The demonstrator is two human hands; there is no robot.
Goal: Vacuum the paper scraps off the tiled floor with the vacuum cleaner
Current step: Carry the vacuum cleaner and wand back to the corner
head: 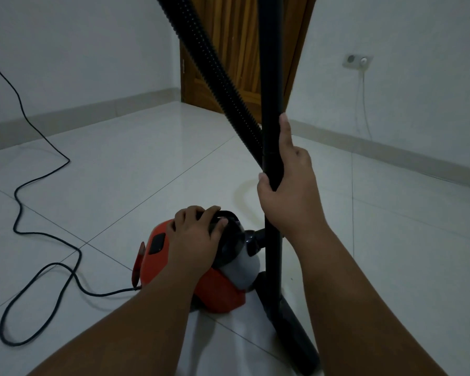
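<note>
A red and grey vacuum cleaner (223, 289) sits on the white tiled floor (125, 169) just in front of me. My left hand (194, 237) rests on top of it, fingers curled over its black handle. My right hand (288, 191) grips the upright black wand (272, 77), which stands almost vertical. The black floor nozzle (296, 332) at its foot lies on the tiles beside the cleaner. A ribbed black hose (215, 63) runs from the top of the view down behind the wand. No paper scraps show on the floor.
The black power cord (19, 196) snakes over the floor at the left and climbs the left wall. A wooden door (242, 50) stands in the far corner. On the right wall is a socket (357, 61) with a thin white cable hanging down.
</note>
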